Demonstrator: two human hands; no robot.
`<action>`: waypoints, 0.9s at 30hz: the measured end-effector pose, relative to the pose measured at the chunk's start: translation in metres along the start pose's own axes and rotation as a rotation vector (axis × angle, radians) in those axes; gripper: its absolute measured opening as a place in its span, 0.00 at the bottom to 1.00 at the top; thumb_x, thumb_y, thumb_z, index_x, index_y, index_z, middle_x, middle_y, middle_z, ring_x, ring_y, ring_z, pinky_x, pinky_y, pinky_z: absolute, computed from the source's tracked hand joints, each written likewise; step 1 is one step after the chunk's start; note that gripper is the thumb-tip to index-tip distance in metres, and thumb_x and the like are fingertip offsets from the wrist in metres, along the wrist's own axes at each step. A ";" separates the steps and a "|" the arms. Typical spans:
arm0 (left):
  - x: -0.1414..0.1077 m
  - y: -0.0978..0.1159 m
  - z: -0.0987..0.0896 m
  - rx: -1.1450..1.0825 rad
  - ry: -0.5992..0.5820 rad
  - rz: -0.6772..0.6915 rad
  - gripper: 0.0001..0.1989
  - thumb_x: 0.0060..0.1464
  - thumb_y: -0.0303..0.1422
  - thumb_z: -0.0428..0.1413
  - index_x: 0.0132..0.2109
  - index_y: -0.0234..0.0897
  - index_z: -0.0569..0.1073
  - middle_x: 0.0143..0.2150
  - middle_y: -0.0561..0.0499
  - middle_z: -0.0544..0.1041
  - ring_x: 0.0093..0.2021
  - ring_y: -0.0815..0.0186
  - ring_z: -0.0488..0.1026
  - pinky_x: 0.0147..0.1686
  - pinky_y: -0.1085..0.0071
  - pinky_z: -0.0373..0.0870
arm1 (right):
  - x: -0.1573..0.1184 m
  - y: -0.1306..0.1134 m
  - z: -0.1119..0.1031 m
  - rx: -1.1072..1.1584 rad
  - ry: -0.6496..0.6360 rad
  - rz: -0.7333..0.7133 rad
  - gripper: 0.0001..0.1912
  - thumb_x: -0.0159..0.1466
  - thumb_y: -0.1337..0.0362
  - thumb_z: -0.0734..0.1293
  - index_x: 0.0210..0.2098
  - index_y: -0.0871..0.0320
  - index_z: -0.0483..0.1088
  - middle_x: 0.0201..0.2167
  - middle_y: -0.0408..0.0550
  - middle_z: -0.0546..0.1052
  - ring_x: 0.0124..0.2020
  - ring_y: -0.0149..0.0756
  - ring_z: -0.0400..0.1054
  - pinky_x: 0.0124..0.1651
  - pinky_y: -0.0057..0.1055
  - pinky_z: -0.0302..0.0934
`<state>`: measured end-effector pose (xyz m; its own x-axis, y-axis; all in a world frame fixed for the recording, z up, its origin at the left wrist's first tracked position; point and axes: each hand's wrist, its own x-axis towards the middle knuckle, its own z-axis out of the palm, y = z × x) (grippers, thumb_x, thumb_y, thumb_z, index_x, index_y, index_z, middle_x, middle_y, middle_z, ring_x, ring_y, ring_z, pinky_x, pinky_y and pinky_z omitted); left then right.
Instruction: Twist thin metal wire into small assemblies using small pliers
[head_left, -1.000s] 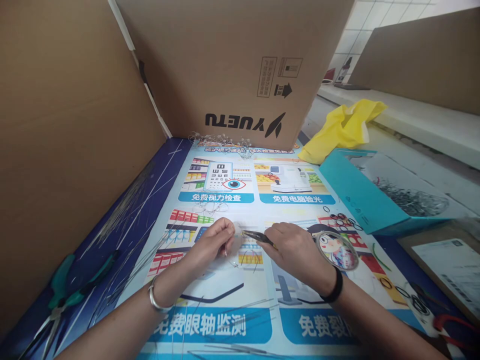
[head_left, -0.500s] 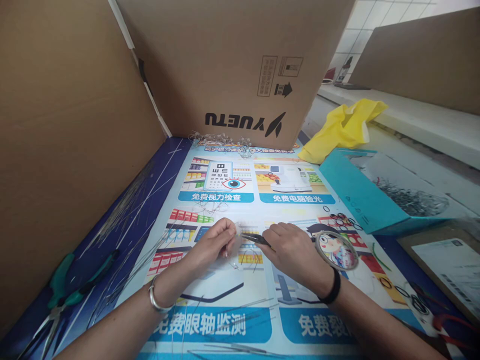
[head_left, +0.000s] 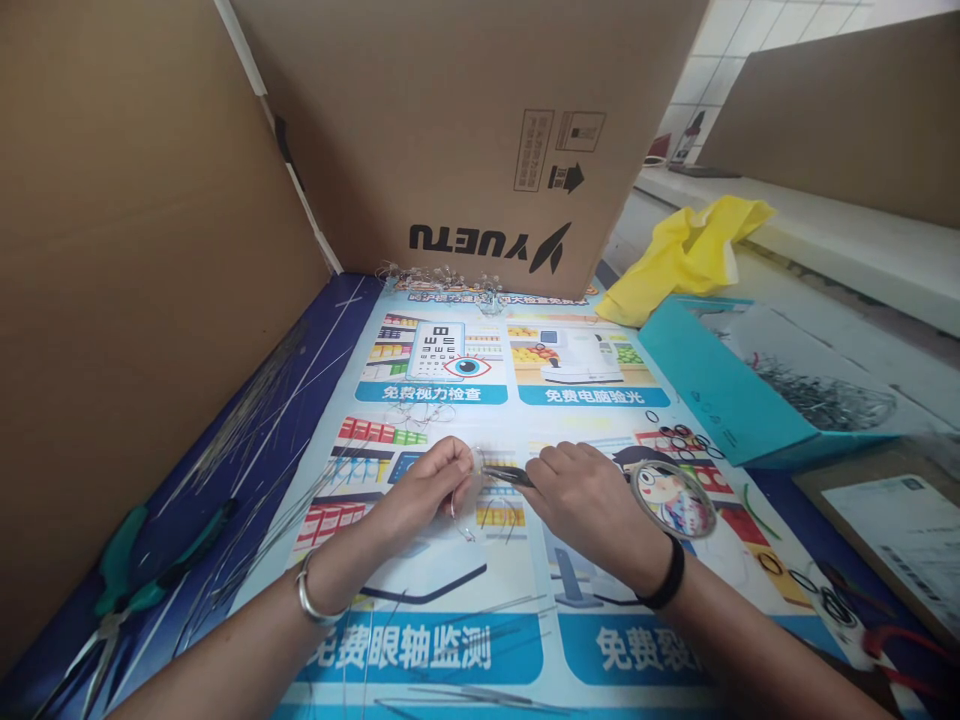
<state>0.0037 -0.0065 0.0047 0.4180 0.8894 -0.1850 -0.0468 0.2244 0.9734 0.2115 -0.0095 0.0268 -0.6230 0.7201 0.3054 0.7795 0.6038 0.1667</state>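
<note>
Gripped pliers (head_left: 507, 474) are basically black, wire (head_left: 470, 537) left of them silvery. Way left of the grip: teal-green-handled pliers (head_left: 118, 585). Off right: bright yellow cloth (head_left: 679, 260), turquoise box (head_left: 697, 395). Underneath: blue-and-white cartoon-print poster (head_left: 517, 425).

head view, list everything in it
cardboard panels: three, brown, left, back, right
poster: one, multicoloured, on tabletop
wires: many, grey, poster, left, box
needle-nose pliers: one, teal-handled, lower left
pliers: one, dark, centre
bent wire: one, silvery, centre
open box: one, teal, right
crumpled sheet: one, yellow, behind box
small rings: several, mostly black, right
round item: one, grey-rimmed, right
labelled package: one, brown, right edge
bottle: one, dark, back right
left hand: one, centre, holding bent wire
right hand: one, centre, holding pliers
</note>
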 end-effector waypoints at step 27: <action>0.001 0.000 -0.001 -0.021 0.010 0.000 0.11 0.61 0.38 0.46 0.32 0.37 0.61 0.21 0.57 0.62 0.21 0.74 0.56 0.23 0.75 0.50 | 0.001 0.004 -0.008 0.187 -0.165 0.147 0.12 0.62 0.59 0.62 0.27 0.59 0.68 0.24 0.45 0.73 0.26 0.31 0.65 0.28 0.29 0.45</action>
<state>0.0033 -0.0050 0.0042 0.4085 0.8934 -0.1869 -0.0658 0.2331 0.9702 0.2144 -0.0090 0.0352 -0.5178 0.8415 0.1542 0.8466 0.5299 -0.0486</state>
